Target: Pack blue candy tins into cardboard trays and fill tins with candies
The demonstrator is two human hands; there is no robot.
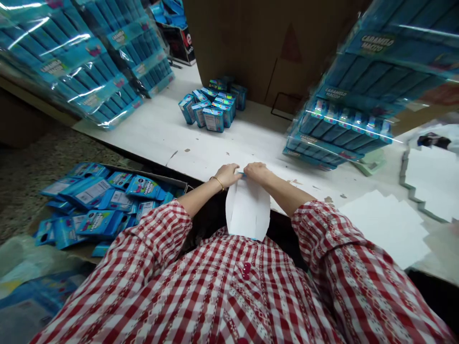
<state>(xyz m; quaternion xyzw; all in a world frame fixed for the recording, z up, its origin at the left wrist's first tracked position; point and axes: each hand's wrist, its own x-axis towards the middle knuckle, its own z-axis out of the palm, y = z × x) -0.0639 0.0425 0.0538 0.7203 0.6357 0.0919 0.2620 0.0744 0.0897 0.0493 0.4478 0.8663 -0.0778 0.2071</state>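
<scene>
White card was pinched by left hand and right hand.
Folding seemed unfinished; blue trays were already filled.

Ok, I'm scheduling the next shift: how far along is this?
Looks done: wrapped packs on both sides. In hand: a white card, its far edge held by the left hand and right hand. Apparently remaining: loose boxes, more in the carton, fanned sheets.

Brown cardboard stands on a white table
</scene>
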